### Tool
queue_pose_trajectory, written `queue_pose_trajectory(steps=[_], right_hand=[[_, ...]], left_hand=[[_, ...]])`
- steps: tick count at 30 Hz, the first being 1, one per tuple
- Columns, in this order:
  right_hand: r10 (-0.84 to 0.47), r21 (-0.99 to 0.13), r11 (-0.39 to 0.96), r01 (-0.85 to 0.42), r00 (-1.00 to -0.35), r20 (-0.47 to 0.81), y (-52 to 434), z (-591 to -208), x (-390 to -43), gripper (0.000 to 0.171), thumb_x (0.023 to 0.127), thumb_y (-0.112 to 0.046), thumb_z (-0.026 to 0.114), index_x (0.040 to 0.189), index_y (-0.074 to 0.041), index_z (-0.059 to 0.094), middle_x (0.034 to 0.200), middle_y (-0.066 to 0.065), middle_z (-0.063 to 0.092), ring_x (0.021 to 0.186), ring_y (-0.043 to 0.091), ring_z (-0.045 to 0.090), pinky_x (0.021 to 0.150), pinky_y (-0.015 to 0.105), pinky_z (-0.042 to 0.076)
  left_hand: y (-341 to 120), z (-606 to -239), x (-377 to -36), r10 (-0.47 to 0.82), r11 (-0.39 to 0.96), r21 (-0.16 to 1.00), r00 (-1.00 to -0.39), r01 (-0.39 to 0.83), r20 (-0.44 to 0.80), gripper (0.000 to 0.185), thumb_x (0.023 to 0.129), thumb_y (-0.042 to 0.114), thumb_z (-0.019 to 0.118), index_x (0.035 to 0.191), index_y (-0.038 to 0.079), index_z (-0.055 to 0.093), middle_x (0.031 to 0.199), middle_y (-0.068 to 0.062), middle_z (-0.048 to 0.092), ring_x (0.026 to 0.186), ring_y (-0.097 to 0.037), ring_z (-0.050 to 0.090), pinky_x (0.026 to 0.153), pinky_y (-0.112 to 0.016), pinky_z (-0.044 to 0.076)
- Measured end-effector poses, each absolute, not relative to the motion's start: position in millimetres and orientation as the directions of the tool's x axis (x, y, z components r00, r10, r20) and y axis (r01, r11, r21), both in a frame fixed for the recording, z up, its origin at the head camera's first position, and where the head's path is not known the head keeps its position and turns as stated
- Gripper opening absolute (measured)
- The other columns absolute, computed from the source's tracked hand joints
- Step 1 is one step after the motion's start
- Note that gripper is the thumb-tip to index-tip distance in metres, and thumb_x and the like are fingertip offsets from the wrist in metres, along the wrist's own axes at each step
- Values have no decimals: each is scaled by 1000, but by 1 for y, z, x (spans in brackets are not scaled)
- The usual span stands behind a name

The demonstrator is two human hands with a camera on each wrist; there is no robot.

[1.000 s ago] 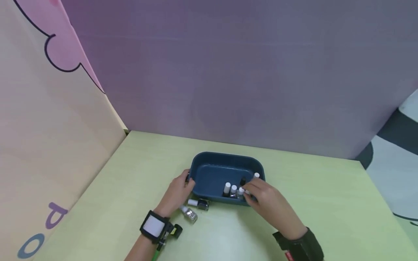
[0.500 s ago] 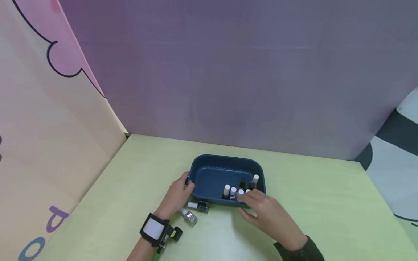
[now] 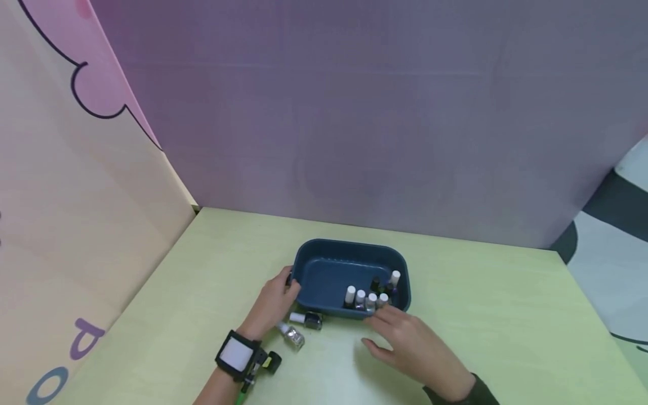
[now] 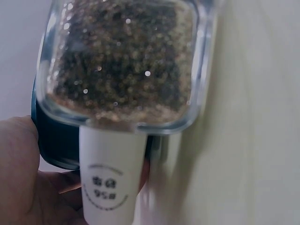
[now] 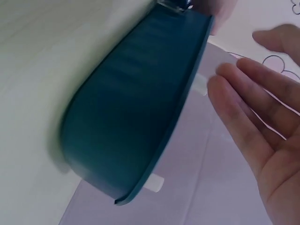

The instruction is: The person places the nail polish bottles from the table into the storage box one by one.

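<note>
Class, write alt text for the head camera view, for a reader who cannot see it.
A person's left hand holds the left end of a dark blue tub on a pale green table, while the open right hand hovers just in front of it. Several small white-capped bottles stand inside the tub; two more bottles lie on the table beside the left hand.

The blue tub (image 3: 324, 253) looks like smooth matt plastic; the bottle (image 4: 126, 65) is glossy clear glass holding glitter.
</note>
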State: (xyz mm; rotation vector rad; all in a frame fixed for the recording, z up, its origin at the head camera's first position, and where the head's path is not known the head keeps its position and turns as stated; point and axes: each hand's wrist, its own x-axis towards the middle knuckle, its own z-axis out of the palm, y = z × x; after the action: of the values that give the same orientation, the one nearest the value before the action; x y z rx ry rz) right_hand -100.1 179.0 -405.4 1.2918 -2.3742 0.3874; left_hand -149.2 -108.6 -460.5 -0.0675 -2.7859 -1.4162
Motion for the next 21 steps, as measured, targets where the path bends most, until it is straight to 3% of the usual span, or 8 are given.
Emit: queue_pose_trajectory(steps=[7, 16, 21], right_hand=[[-780, -55, 493, -868, -469, 414, 180, -401, -90, 15, 83, -31, 79, 87, -18, 71, 83, -10, 64, 74, 3, 57, 66, 18, 49], [-821, -77, 459, -885, -456, 342, 181, -406, -85, 15, 86, -32, 75, 86, -18, 71, 78, -11, 60, 71, 0, 51, 65, 13, 46], [-865, -200, 430, -881, -465, 188, 182, -407, -83, 12, 88, -31, 73, 84, -21, 69, 74, -15, 57, 70, -5, 47, 64, 8, 40]], left_hand=[[-108, -461, -150, 41, 578, 814, -998, 60, 45, 45, 101, 22, 48, 144, 10, 48, 89, -3, 61, 60, -12, 47, 52, -28, 38], [-109, -460, -150, 34, 579, 814, -999, 44, 30, 45, 101, 22, 48, 145, 10, 47, 79, -1, 56, 57, -12, 43, 51, -27, 36], [-109, -461, -149, 28, 577, 816, -999, 36, 24, 46, 101, 22, 48, 145, 10, 47, 77, -1, 55, 57, -12, 43, 51, -27, 36]])
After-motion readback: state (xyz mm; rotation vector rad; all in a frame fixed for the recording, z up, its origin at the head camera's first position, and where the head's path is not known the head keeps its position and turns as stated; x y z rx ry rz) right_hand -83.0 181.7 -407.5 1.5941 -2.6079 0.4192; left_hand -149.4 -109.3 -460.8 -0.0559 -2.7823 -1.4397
